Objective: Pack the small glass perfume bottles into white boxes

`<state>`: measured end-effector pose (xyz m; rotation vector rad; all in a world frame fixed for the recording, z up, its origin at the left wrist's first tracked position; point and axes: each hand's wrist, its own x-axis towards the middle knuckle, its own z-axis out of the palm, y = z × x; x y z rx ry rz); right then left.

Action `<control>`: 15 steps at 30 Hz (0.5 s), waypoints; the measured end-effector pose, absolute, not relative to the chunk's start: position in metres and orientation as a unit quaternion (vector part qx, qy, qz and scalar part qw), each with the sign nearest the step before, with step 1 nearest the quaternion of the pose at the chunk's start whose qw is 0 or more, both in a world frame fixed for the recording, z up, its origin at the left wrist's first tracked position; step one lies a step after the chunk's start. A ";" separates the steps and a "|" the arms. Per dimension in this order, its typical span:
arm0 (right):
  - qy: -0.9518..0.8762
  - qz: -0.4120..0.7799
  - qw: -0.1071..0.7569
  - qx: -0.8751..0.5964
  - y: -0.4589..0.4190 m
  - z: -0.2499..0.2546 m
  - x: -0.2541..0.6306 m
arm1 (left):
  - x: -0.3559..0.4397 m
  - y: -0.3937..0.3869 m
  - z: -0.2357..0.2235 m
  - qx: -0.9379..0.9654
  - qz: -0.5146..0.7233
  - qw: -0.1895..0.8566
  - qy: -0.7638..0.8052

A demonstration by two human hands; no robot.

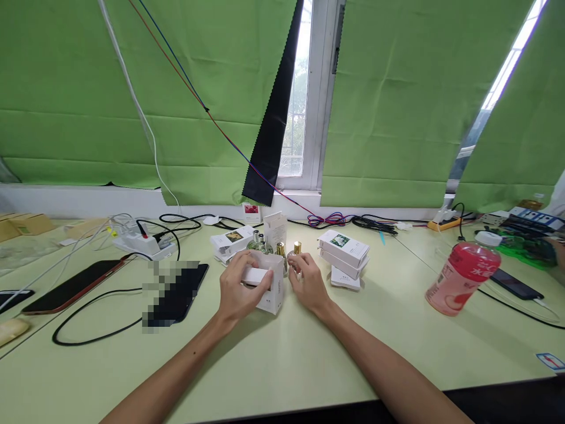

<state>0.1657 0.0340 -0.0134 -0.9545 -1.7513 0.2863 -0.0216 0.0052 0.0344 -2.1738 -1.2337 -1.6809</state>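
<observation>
My left hand (241,285) is closed around a small white cardboard box (274,291), which stands upright on the table with a flap folded at its top. To the right of the box, my right hand (309,280) has its fingers curled around a small glass bottle with a gold cap (297,247); most of the glass is hidden by the fingers. Another gold-capped bottle (280,250) stands just behind the box. Several bottles with silver caps (256,237) are grouped behind my left hand.
White boxes (344,247) are stacked on the right, with more white boxes (232,241) at the left. A pink drink bottle (463,277) stands farther right. Phones (75,287), black cables (95,341) and a power strip (143,241) lie on the left.
</observation>
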 end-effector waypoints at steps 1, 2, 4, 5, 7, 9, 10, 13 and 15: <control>-0.746 0.128 0.519 -0.396 0.034 -0.015 0.165 | -0.022 0.006 0.035 -0.717 -0.559 0.070 -0.411; -0.756 0.131 0.505 -0.394 0.034 -0.016 0.164 | -0.023 0.006 0.035 -0.714 -0.559 0.075 -0.414; -0.772 0.126 0.479 -0.399 0.035 -0.019 0.163 | -0.023 0.006 0.037 -0.714 -0.555 0.086 -0.418; -0.778 0.121 0.467 -0.403 0.035 -0.020 0.162 | -0.024 0.005 0.037 -0.714 -0.554 0.092 -0.418; -0.788 0.111 0.443 -0.413 0.035 -0.021 0.161 | -0.024 0.004 0.039 -0.715 -0.555 0.100 -0.413; -0.795 0.103 0.423 -0.422 0.035 -0.021 0.161 | -0.024 0.004 0.040 -0.715 -0.559 0.104 -0.407; -0.799 0.098 0.413 -0.425 0.034 -0.021 0.161 | -0.024 0.004 0.040 -0.714 -0.563 0.106 -0.403; -0.807 0.082 0.388 -0.438 0.034 -0.019 0.161 | -0.024 0.006 0.038 -0.709 -0.573 0.115 -0.394; -0.808 0.073 0.373 -0.449 0.033 -0.018 0.162 | -0.024 0.007 0.038 -0.703 -0.579 0.116 -0.396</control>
